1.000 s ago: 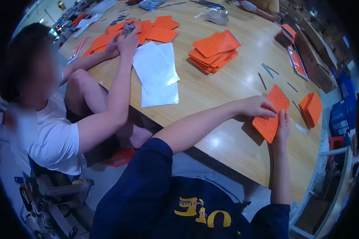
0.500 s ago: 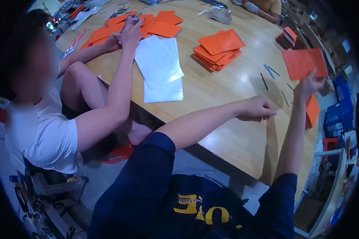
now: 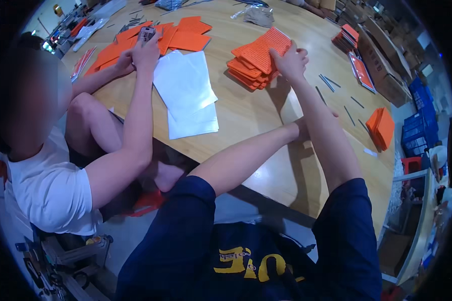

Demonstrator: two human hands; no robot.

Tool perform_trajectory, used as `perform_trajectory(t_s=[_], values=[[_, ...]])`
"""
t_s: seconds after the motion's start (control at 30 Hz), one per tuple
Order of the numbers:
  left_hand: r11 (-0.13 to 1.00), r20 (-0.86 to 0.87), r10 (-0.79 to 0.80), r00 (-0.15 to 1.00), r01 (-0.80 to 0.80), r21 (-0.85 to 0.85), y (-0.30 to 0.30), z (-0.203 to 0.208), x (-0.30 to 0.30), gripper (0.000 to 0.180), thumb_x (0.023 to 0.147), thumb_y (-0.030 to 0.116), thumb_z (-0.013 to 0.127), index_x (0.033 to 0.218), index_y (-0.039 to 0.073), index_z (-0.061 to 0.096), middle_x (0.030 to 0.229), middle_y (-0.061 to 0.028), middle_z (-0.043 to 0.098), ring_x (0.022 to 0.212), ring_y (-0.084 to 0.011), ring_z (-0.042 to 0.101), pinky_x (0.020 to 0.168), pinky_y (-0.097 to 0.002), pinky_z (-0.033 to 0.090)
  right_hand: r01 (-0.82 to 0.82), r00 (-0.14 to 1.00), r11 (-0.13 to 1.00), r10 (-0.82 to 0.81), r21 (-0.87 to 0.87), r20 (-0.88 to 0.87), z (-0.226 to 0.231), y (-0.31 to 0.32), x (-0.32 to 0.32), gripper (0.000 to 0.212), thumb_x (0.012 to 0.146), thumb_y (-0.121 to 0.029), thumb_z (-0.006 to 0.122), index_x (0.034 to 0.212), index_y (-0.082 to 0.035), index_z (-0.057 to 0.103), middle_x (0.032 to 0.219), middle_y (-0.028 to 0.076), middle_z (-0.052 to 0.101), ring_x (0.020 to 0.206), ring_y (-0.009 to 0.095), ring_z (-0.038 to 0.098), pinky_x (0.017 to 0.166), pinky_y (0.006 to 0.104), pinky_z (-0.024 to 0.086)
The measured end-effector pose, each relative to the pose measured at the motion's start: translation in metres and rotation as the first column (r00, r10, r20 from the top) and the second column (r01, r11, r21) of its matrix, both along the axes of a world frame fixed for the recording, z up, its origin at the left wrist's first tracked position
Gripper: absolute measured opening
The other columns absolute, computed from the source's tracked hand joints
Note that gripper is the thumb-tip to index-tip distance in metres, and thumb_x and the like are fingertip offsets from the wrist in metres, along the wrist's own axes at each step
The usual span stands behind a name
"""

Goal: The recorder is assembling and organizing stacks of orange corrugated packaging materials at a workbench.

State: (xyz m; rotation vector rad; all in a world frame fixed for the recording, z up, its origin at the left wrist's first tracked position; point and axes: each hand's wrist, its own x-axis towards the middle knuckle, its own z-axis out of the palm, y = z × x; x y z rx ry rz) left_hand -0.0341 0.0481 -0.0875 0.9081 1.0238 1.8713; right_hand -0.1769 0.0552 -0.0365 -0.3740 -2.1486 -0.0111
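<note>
At the right edge of a stack of orange ribbed sheets, my right hand is closed on the top orange sheet. Its thumb lies over the sheet's face, and the other fingers are at the edge. That sheet sits askew on the stack. Beneath my right forearm, my left hand rests low over the table, nearest to bare wood. The forearm covers most of it; only some fingertips show past the forearm, so its grip is hidden.
Thin dark sticks lie right of the stack. Beyond are an orange pile, an orange piece with a pale border and a cardboard box. White sheets lie left, beside a seated person holding a phone.
My right hand has swung left from the table's right side, where it held up an orange sheet, to the stack. The stack's top sheet sits at a different angle. The view has shifted slightly.
</note>
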Motion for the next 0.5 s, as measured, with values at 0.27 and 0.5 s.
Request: perform_trajectory(t_s=[0.27, 0.5], values=[[0.961, -0.515, 0.234, 0.825, -0.276, -0.005, 0.023, -0.05, -0.013, 0.044, 0.098, 0.007, 0.06, 0.14, 0.003, 0.048, 0.129, -0.0121, 0.06, 0.116, -0.0234, 0.06, 0.103, -0.0366, 0.049, -0.039, 0.938, 0.242, 0.342, -0.97, 0.047, 0.047, 0.001, -0.015, 0.073, 0.086, -0.027, 0.079, 0.136, 0.012, 0.041, 0.118, 0.028, 0.062, 0.093, 0.03, 0.067, 0.081, 0.0379, 0.057], [0.96, -0.286, 0.103, 0.953, -0.17, -0.222, -0.012, 0.019, 0.006, 0.051, 0.092, 0.0, 0.064, 0.14, 0.003, 0.048, 0.129, -0.0116, 0.06, 0.113, -0.0234, 0.059, 0.098, -0.0364, 0.05, -0.505, 0.835, -0.232, 0.113, -0.831, -0.539, 0.056, 0.022, -0.015, 0.04, 0.095, -0.013, 0.071, 0.127, 0.006, 0.056, 0.114, 0.02, 0.065, 0.096, 0.024, 0.067, 0.085, 0.0331, 0.057]])
